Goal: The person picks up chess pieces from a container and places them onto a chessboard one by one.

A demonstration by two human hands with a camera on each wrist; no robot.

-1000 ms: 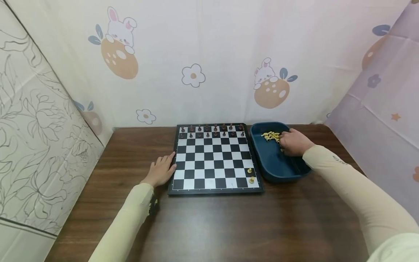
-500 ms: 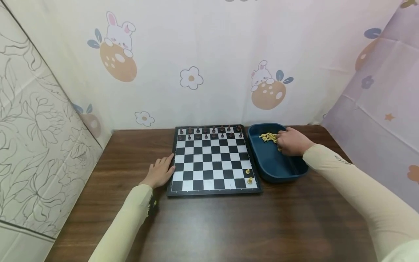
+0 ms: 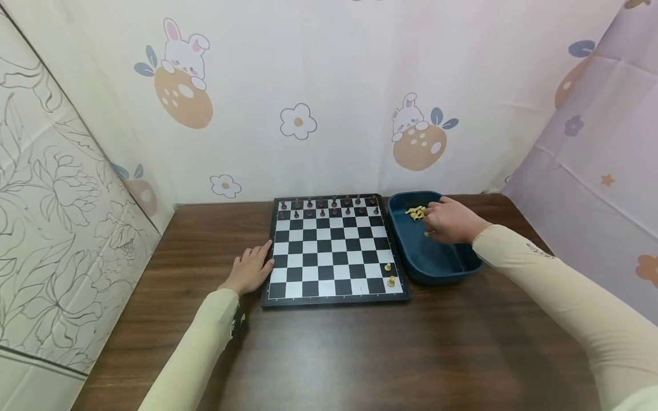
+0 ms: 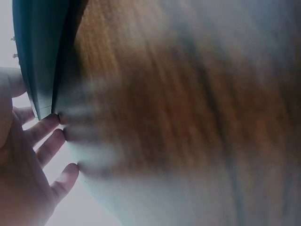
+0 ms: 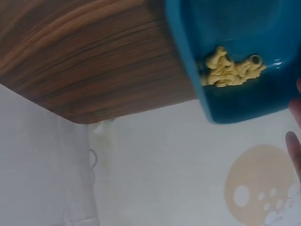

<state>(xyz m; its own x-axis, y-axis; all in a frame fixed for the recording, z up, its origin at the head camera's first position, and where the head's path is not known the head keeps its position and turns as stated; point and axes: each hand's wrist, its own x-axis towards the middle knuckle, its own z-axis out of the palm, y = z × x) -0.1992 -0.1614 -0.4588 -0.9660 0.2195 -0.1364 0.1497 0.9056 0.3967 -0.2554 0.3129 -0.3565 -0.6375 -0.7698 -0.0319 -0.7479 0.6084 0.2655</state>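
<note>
My right hand (image 3: pixel 452 221) is over the blue tray (image 3: pixel 434 268), its fingers pinching a small pale yellow chess piece (image 3: pixel 427 233); the kind of piece is too small to tell. Near the tray's far end lies a heap of yellow chess pieces (image 5: pixel 230 70), partly behind the hand in the head view. Only fingertips (image 5: pixel 294 141) of this hand enter the right wrist view. On the table, my left hand (image 3: pixel 249 268) rests with fingers extended, touching the left edge of the chessboard (image 3: pixel 329 260). A yellow pawn (image 3: pixel 388 267) and a larger yellow piece (image 3: pixel 391 281) stand at the board's near right corner.
Two rows of dark brown chess pieces (image 3: pixel 322 212) stand along the board's far side. The tray sits right beside the board's right edge on the wooden table (image 3: pixel 329 354). A patterned curtain (image 3: pixel 349 74) hangs behind the table's far edge.
My right hand has shifted slightly left and away from me over the tray, the yellow piece moving left with its fingertips. The left hand stays in place; the head view has shifted slightly.
</note>
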